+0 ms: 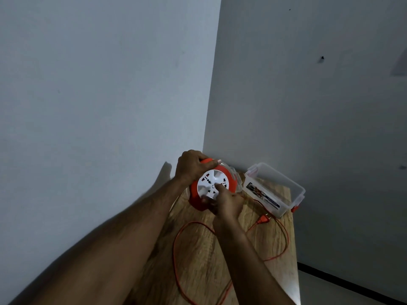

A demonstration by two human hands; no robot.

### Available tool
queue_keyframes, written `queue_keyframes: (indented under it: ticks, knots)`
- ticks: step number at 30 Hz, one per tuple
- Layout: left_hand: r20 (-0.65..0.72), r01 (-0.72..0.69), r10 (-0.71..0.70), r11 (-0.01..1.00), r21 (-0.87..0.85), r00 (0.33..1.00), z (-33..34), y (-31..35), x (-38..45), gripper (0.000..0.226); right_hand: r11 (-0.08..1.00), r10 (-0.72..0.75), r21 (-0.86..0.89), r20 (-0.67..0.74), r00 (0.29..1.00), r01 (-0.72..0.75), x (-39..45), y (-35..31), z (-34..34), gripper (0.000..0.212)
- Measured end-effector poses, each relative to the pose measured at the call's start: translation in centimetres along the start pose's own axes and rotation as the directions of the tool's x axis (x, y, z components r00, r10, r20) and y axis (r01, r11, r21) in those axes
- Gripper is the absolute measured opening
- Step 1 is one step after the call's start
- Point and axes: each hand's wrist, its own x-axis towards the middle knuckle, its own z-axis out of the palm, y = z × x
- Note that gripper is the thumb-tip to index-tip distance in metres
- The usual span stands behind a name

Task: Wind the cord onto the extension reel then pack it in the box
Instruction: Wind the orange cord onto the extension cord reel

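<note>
Two hands, one reel, one cord, one box.

One orange reel (212,187) with one white socket face (211,183). One orange cord (176,260) lies in loose loops on one wooden table (275,282), and it ends in one plug (263,220). One clear plastic box (275,189), open, carries one printed label (262,195) on its side. Two hands: one left hand (191,165) and one right hand (226,203), each with one bare forearm. Two walls meet in one corner behind the table.
</note>
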Motion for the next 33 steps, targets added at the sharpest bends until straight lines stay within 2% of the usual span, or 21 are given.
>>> queue_keyframes:
  ticks: [1, 2, 3, 4, 5, 6, 7, 9, 13, 15, 20, 23, 25, 26, 27, 28, 29, 30, 31, 33]
  knots:
    - [0.003, 0.007, -0.007, 1.0, -0.001, 1.0, -0.1, 0.1, 0.1, 0.071, 0.94, -0.269, -0.214, 0.019, 0.963, 0.267, -0.3, 0.4, -0.6, 0.034]
    - [0.01, 0.012, -0.012, 1.0, 0.005, 1.0, -0.2, 0.1, 0.3, 0.069, 0.737, -0.527, -0.437, 0.107, 0.843, 0.516, -0.7, 0.8, -1.1, 0.036]
    - [0.019, 0.015, -0.015, 1.0, 0.011, 1.0, -0.2, 0.1, 0.3, 0.066, 0.46, -0.691, -0.585, 0.237, 0.683, 0.668, -0.8, 1.0, -1.7, 0.042]
    - [0.025, 0.015, -0.016, 1.0, 0.017, 1.0, -0.1, 0.1, 0.3, 0.064, 0.227, -0.747, -0.665, 0.351, 0.565, 0.712, -0.6, 1.0, -1.9, 0.05]
    - [0.025, 0.013, -0.014, 1.0, 0.019, 1.0, 0.0, 0.1, 0.3, 0.062, 0.073, -0.741, -0.717, 0.427, 0.519, 0.694, -0.5, 0.9, -1.8, 0.056]
    - [0.023, 0.012, -0.012, 1.0, 0.014, 1.0, 0.2, 0.2, 0.2, 0.06, -0.022, -0.717, -0.759, 0.466, 0.518, 0.651, -0.5, 0.8, -1.5, 0.061]
    - [0.021, 0.013, -0.013, 1.0, 0.005, 1.0, 0.5, 0.2, 0.2, 0.056, -0.064, -0.698, -0.785, 0.477, 0.534, 0.616, -0.4, 0.7, -1.2, 0.065]
    - [0.018, 0.007, -0.006, 1.0, -0.007, 1.0, 0.8, 0.5, 0.1, 0.051, -0.083, -0.68, -0.796, 0.485, 0.549, 0.6, -0.3, 0.7, -0.9, 0.069]
    - [0.019, -0.018, 0.018, 1.0, -0.015, 1.0, 0.7, 1.0, 0.4, 0.05, -0.025, -0.656, -0.783, 0.482, 0.581, 0.621, 0.5, 0.2, -0.6, 0.065]
    - [0.015, -0.025, 0.025, 1.0, -0.01, 1.0, 0.4, 1.1, 0.4, 0.05, 0.037, -0.651, -0.768, 0.466, 0.599, 0.639, 1.1, 0.1, -0.5, 0.061]
    - [-0.009, -0.041, 0.041, 0.999, -0.012, 0.999, 0.1, 0.9, 0.4, 0.063, 0.323, -0.666, -0.597, 0.408, 0.625, 0.734, 1.9, 0.7, -0.4, 0.059]
    - [-0.007, -0.055, 0.055, 0.998, 0.013, 0.998, 0.2, 1.0, 0.4, 0.062, 0.536, -0.674, -0.477, 0.255, 0.694, 0.696, 1.7, 1.4, 0.1, 0.057]
    - [-0.018, -0.058, 0.058, 0.998, 0.017, 0.998, 0.3, 1.2, 0.2, 0.056, 0.663, -0.63, -0.461, 0.082, 0.772, 0.59, 1.7, 1.4, 0.8, 0.057]
    - [-0.026, -0.066, 0.067, 0.997, 0.026, 0.997, 0.4, 1.3, 0.1, 0.054, 0.754, -0.549, -0.442, -0.015, 0.836, 0.487, 1.8, 1.4, 1.1, 0.058]
    - [-0.033, -0.08, 0.081, 0.996, 0.04, 0.996, 0.5, 1.5, -0.1, 0.053, 0.86, -0.408, -0.381, -0.112, 0.906, 0.34, 2.0, 1.3, 1.6, 0.059]
    - [-0.036, -0.096, 0.097, 0.994, 0.052, 0.995, 0.7, 1.6, -0.2, 0.052, 0.953, -0.213, -0.25, -0.142, 0.967, 0.173, 2.3, 1.0, 1.8, 0.059]
    - [-0.034, -0.109, 0.111, 0.992, 0.061, 0.993, 0.9, 1.6, -0.4, 0.051, 0.998, -0.013, -0.067, -0.053, 0.999, 0.009, 2.3, 0.7, 2.3, 0.058]
    - [-0.03, -0.119, 0.121, 0.991, 0.067, 0.992, 1.1, 1.6, -0.5, 0.051, 0.987, 0.112, 0.101, 0.098, 0.989, -0.122, 2.0, 0.3, 2.6, 0.06]
    - [-0.026, -0.126, 0.128, 0.99, 0.069, 0.991, 1.1, 1.5, -0.6, 0.052, 0.953, 0.177, 0.214, 0.187, 0.966, -0.216, 1.8, -0.2, 2.7, 0.061]
    - [-0.018, -0.13, 0.131, 0.99, 0.062, 0.991, 1.0, 1.2, -0.7, 0.052, 0.866, 0.278, 0.38, 0.173, 0.945, -0.324, 1.8, -1.1, 3.0, 0.068]
